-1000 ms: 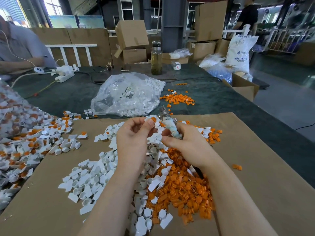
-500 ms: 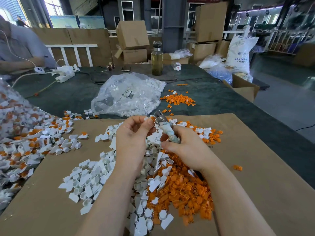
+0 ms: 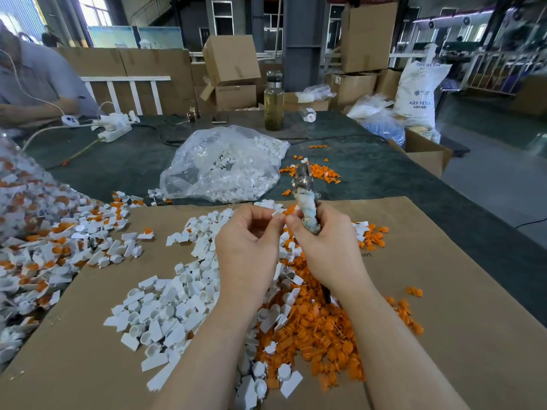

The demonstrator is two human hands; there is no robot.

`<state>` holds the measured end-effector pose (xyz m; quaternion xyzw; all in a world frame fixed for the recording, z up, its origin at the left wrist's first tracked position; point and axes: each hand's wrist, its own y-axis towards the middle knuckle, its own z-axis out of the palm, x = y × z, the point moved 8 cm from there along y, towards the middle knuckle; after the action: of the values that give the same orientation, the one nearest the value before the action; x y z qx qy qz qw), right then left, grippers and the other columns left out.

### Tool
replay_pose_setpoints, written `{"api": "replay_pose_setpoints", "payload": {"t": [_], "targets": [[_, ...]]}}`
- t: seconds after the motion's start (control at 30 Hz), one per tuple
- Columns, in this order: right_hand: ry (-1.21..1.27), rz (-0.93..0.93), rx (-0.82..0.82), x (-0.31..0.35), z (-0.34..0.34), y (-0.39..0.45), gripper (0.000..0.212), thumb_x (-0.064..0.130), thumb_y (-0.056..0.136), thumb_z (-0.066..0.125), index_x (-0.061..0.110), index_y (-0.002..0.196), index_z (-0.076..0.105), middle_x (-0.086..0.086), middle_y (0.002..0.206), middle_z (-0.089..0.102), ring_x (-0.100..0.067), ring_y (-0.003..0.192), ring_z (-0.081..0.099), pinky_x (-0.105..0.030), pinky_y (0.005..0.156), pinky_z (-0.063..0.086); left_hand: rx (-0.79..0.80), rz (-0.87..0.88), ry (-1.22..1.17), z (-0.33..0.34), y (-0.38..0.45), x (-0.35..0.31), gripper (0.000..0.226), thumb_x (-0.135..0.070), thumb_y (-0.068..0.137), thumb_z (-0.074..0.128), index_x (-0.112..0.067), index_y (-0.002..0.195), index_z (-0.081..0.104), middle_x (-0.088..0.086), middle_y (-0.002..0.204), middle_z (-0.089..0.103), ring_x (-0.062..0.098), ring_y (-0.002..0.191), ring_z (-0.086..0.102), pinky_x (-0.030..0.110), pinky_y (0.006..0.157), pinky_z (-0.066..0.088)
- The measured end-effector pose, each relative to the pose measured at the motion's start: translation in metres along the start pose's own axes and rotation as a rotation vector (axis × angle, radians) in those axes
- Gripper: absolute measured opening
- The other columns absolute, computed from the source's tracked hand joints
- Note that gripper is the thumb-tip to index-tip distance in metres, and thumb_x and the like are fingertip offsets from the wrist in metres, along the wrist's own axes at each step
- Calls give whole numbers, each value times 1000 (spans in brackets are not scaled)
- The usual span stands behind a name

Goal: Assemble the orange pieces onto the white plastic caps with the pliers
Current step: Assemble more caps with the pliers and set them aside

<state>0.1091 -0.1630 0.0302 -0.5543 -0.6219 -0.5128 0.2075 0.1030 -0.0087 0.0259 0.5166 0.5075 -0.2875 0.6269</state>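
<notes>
Nearest, orange pieces (image 3: 322, 329) heaped on cardboard sheet (image 3: 444, 335) under wrists, white plastic caps (image 3: 165, 309) spread to left. Above heaps, left hand (image 3: 248, 250) curls fingers, pinching small white cap at fingertips; whether orange piece is seated, cannot tell. Right hand (image 3: 325, 247) wraps cloth-bound handle of pliers (image 3: 306, 199), nose up, away from cap; jaw gap unclear. Likely risks: cap slips from pinch into heap; pliers squeeze off-centre, piece pops out or fingertip gets nipped. Farther: clear bag of caps (image 3: 225, 170), glass bottle (image 3: 273, 102), cartons.
</notes>
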Motion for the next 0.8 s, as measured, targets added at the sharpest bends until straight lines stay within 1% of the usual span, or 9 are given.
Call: {"api": "replay_pose_setpoints", "payload": {"t": [0.27,0.4,0.47,0.53,0.57,0.63,0.67,0.77,0.8], "targets": [[64,53,32,-2,2,1,18,33,91,66,18,82,62,9,58,55,-1,51,49,-16,47,37,10,58,75,0,-2,-4,6,-17,88,73,-21,85,69,-6,78,72,8,75,68,19,68,54],[110,55,185,-3,6,0,9,29,92,66,22,86,62,23,59,59,5,52,51,-10,49,37,17,-19,-22,-4,5,3,6,-15,90,70,-18,85,68,-3,77,72,14,75,70,29,75,57],[103,58,283,-6,9,-2,6,26,90,67,26,86,62,27,62,60,7,55,53,-8,52,38,20,-81,-137,-6,10,8,7,-11,90,69,-15,84,68,-6,71,71,11,70,69,25,72,56],[44,57,361,-8,12,-4,8,27,88,70,25,86,62,23,61,58,4,57,52,-15,57,37,30,-127,-265,-7,12,12,10,-7,91,66,-11,83,67,-8,66,69,8,65,66,17,66,54],[15,60,395,-9,14,-5,10,27,87,71,23,86,62,21,61,57,2,57,51,-19,58,37,34,-141,-320,-7,13,12,11,-5,92,65,-10,82,66,-8,65,68,7,63,65,16,65,53],[-3,49,455,-6,18,-7,12,28,86,71,25,84,60,19,64,58,1,58,51,-21,59,38,38,-147,-381,-6,13,12,12,-4,92,64,-10,82,65,-7,65,67,6,60,63,15,63,52],[-7,34,474,-3,19,-8,12,30,85,71,25,84,60,15,67,60,-1,60,52,-22,59,39,40,-145,-390,-6,14,12,12,-4,92,64,-10,82,65,-7,65,67,5,59,63,15,63,52],[-33,10,490,2,20,-11,20,36,81,68,18,88,62,-5,82,64,-17,69,56,-40,66,45,60,-129,-395,-4,14,11,12,-3,93,62,-9,83,64,-9,63,67,2,59,63,14,61,52],[-39,10,489,2,20,-11,20,34,82,69,17,89,62,-7,83,64,-17,70,56,-40,67,46,64,-124,-394,-4,13,10,12,-2,93,62,-9,83,64,-10,62,67,2,58,62,14,61,52]]}}
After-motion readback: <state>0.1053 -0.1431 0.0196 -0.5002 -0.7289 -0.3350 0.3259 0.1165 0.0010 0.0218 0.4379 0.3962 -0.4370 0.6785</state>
